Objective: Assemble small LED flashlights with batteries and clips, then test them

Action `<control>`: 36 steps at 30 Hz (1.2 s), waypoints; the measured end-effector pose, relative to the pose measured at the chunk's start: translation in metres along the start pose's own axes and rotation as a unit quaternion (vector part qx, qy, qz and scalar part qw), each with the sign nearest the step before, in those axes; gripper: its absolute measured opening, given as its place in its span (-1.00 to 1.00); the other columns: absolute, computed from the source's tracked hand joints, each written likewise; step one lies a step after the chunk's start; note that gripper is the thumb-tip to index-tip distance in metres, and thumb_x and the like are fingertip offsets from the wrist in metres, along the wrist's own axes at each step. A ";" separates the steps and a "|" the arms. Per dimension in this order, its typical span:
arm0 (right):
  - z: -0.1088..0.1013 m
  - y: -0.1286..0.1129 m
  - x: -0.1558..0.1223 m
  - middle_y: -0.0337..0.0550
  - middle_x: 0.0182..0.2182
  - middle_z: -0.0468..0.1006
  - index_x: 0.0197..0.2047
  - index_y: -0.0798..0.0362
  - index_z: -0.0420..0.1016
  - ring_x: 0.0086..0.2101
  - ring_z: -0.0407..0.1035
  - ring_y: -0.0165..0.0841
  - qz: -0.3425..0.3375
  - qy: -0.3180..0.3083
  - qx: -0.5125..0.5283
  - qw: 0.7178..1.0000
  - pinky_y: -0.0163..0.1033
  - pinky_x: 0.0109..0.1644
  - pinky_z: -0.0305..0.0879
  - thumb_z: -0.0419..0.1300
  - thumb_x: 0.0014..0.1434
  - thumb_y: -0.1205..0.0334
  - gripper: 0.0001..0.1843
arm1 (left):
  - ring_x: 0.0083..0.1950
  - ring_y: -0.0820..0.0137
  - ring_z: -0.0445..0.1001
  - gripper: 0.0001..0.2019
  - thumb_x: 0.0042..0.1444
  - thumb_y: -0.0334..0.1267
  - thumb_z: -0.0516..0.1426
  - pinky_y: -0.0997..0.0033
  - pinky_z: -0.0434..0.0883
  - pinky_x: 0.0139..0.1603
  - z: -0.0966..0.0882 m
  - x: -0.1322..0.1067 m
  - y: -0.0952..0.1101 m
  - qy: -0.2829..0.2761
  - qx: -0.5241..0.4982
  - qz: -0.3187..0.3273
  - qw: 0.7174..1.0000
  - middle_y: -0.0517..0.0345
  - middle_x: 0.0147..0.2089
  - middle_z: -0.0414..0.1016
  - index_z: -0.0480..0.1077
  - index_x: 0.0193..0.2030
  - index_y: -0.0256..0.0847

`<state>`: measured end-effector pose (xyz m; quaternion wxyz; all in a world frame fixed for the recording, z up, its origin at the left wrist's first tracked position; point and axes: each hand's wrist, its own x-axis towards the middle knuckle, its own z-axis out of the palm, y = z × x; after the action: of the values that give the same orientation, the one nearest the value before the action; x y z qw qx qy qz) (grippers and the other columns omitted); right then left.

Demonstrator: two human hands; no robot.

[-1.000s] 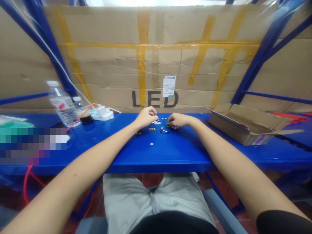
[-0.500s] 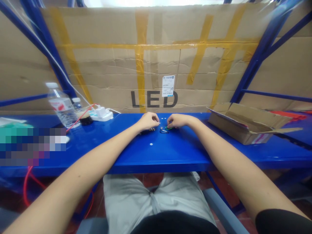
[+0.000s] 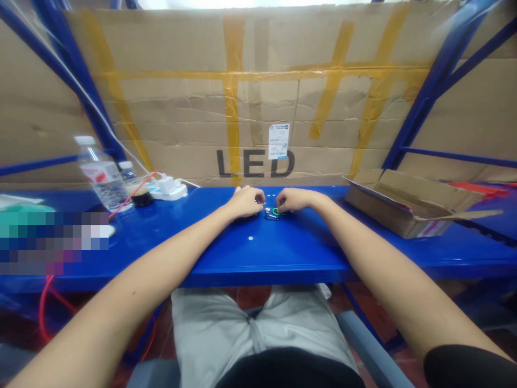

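Note:
Both of my arms reach out over the blue table (image 3: 283, 253). My left hand (image 3: 244, 202) rests on the table with its fingers curled in a pinch on a small metal piece (image 3: 262, 203) that I cannot name. My right hand (image 3: 293, 200) is closed too, its fingertips pinched on a thin green loop (image 3: 276, 211) lying on the table. A small metal clasp (image 3: 270, 216) lies on the table between the two hands, just in front of the green loop. What sits under my left palm is hidden.
An open cardboard box (image 3: 407, 205) lies at the right of the table. A plastic water bottle (image 3: 100, 175), a dark jar (image 3: 139, 191) and a white power strip (image 3: 167, 188) stand at the left. A taped cardboard wall (image 3: 258, 97) marked LED closes the back. A blue rack post (image 3: 428, 91) slants at right.
My left hand has come down from a raised pinch onto the table, covering the small metal beads seen earlier. The right hand has stayed at the green loop.

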<state>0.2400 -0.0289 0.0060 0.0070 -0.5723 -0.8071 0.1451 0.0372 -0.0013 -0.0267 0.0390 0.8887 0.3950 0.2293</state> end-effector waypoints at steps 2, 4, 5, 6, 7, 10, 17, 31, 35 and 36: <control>0.001 0.001 0.001 -0.20 -0.44 0.56 -0.30 0.08 0.59 -0.45 0.38 -0.39 -0.002 -0.001 0.000 1.000 -0.33 -0.36 0.22 0.29 0.05 0.21 -0.85 | 0.04 0.14 0.44 -0.67 0.02 -0.38 0.15 0.13 0.22 0.13 0.000 -0.001 0.001 -0.016 0.004 0.039 0.999 0.12 -0.08 0.64 0.58 -0.08 -0.07; 0.001 0.002 0.003 -0.19 -0.43 0.56 -0.28 0.09 0.58 -0.46 0.38 -0.40 -0.004 -0.006 0.000 1.000 -0.33 -0.36 0.22 0.29 0.06 0.22 -0.85 | 0.10 0.13 0.40 -0.67 0.10 -0.36 0.12 0.12 0.19 0.17 0.000 -0.001 0.002 -0.043 0.016 0.078 0.996 0.12 0.00 0.63 0.59 -0.04 -0.03; 0.002 0.002 0.003 -0.19 -0.42 0.56 -0.27 0.09 0.58 -0.46 0.38 -0.40 -0.003 -0.010 0.001 1.000 -0.34 -0.37 0.22 0.28 0.07 0.23 -0.85 | 0.11 0.13 0.38 -0.69 0.13 -0.35 0.12 0.11 0.18 0.18 0.001 -0.001 0.002 -0.055 0.023 0.091 0.994 0.12 0.02 0.62 0.59 -0.05 -0.03; 0.002 0.002 0.003 -0.18 -0.42 0.56 -0.26 0.10 0.57 -0.46 0.39 -0.40 -0.002 -0.014 0.002 1.000 -0.34 -0.38 0.22 0.27 0.08 0.24 -0.85 | 0.11 0.14 0.38 -0.71 0.15 -0.33 0.12 0.10 0.17 0.18 0.001 -0.001 0.002 -0.062 0.029 0.098 0.993 0.12 0.02 0.62 0.60 -0.07 -0.03; 0.002 0.001 0.003 -0.18 -0.41 0.56 -0.26 0.10 0.57 -0.46 0.39 -0.40 -0.001 -0.016 0.003 1.000 -0.34 -0.38 0.23 0.26 0.09 0.25 -0.86 | 0.11 0.14 0.38 -0.74 0.16 -0.32 0.12 0.09 0.17 0.19 0.001 -0.001 0.002 -0.066 0.035 0.102 0.992 0.11 0.01 0.63 0.61 -0.10 -0.03; 0.003 0.001 0.004 -0.17 -0.41 0.56 -0.25 0.10 0.56 -0.45 0.40 -0.40 0.004 -0.021 0.007 1.000 -0.34 -0.39 0.23 0.26 0.10 0.26 -0.86 | 0.09 0.15 0.39 -0.78 0.15 -0.31 0.14 0.11 0.19 0.18 0.002 0.001 0.000 -0.060 0.043 0.093 0.993 0.10 -0.06 0.64 0.62 -0.17 -0.06; 0.003 -0.001 0.002 -0.15 -0.41 0.55 -0.24 0.11 0.54 -0.46 0.40 -0.39 0.014 -0.022 0.011 1.000 -0.34 -0.41 0.22 0.28 0.10 0.25 -0.85 | -0.26 0.30 0.52 -0.83 -0.07 -0.46 0.17 0.33 0.37 -0.13 -0.003 0.001 0.000 -0.053 -0.007 0.042 0.998 0.13 -0.33 0.63 0.57 -0.40 -0.17; 0.001 -0.002 -0.001 -0.16 -0.45 0.54 -0.26 0.10 0.54 -0.44 0.41 -0.38 0.010 -0.029 0.008 1.000 -0.34 -0.40 0.22 0.27 0.08 0.28 -0.87 | -0.17 0.26 0.55 -0.75 0.00 -0.35 0.20 0.32 0.36 -0.02 -0.008 -0.001 0.006 -0.066 -0.002 0.075 0.995 0.13 -0.25 0.65 0.63 -0.17 -0.10; 0.000 -0.002 -0.003 -0.14 -0.43 0.55 -0.30 0.10 0.53 -0.44 0.41 -0.37 0.016 -0.039 0.018 0.999 -0.33 -0.40 0.23 0.26 0.05 0.30 -0.89 | -0.24 0.29 0.53 -0.82 -0.03 -0.38 0.21 0.31 0.36 -0.03 -0.010 -0.002 0.009 -0.080 -0.013 0.061 0.995 0.14 -0.33 0.64 0.64 -0.31 -0.10; 0.000 -0.003 -0.004 -0.14 -0.43 0.56 -0.31 0.10 0.53 -0.44 0.42 -0.37 0.016 -0.042 0.021 0.999 -0.32 -0.40 0.24 0.25 0.04 0.30 -0.89 | -0.25 0.28 0.52 -0.82 -0.04 -0.38 0.23 0.31 0.36 -0.04 -0.011 -0.002 0.010 -0.078 -0.018 0.058 0.995 0.14 -0.34 0.63 0.64 -0.31 -0.10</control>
<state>0.2388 -0.0331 0.0075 -0.0172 -0.5787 -0.7939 0.1860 0.0377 -0.0107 -0.0155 0.0729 0.9244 0.3345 0.1680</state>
